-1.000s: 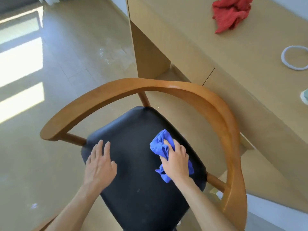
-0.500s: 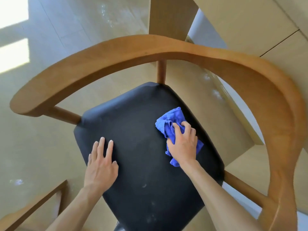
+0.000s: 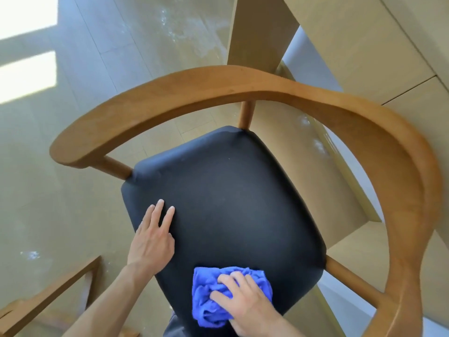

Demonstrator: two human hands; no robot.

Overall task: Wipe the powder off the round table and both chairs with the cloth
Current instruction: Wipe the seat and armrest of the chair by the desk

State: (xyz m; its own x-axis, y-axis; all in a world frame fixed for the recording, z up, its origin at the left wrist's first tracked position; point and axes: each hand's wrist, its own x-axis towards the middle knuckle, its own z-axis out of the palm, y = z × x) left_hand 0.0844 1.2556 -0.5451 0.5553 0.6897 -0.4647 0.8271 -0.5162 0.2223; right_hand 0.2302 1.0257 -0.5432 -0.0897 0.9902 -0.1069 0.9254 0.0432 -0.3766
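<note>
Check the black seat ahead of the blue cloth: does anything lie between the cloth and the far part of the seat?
Nothing visible lies there. The right hand presses the blue cloth at the near edge of the black seat; the seat beyond is bare. The left hand rests flat on the seat's left side, beside that path.

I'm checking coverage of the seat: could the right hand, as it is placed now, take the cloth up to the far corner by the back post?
Probably yes. The right hand presses the blue cloth at the near edge, and the black seat between it and that corner is bare; the left hand lies off to the side.
</note>
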